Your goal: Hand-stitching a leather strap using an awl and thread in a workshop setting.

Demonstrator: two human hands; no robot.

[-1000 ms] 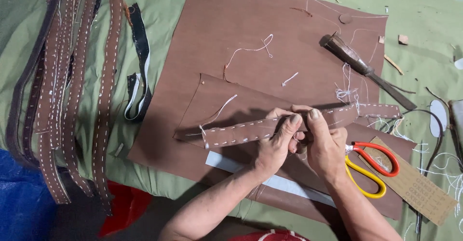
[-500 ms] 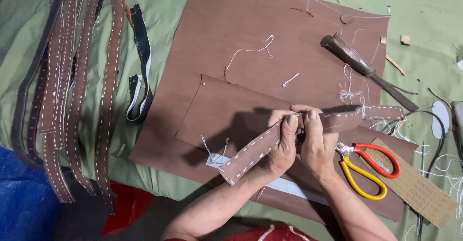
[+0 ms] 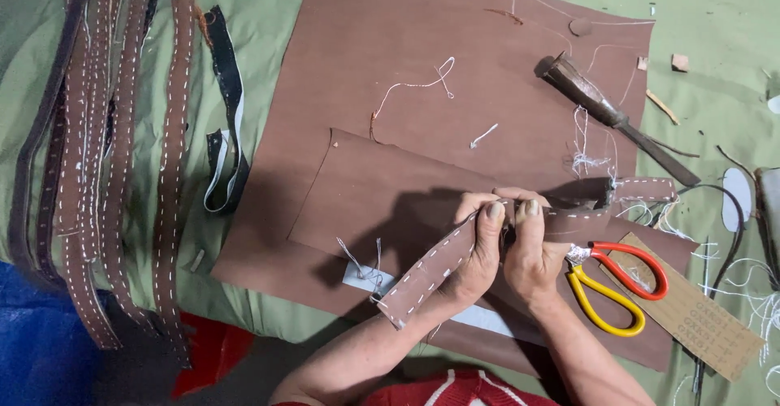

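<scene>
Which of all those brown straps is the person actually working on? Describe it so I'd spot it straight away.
Start at the big brown leather sheet spread over the green cloth. At its lower edge, both hands, left hand and right hand, pinch one stitched strap. Unlike the stitched straps lying in a row at far left, it is lifted and bent, with loose white threads at its end.

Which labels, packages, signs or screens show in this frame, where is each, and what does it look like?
Cardboard tag: lower right, partly under the scissors, right of the right hand; long tan rectangle lying at a slant, small printed rows along its lower end.
No packages, signs or screens in view.
</scene>
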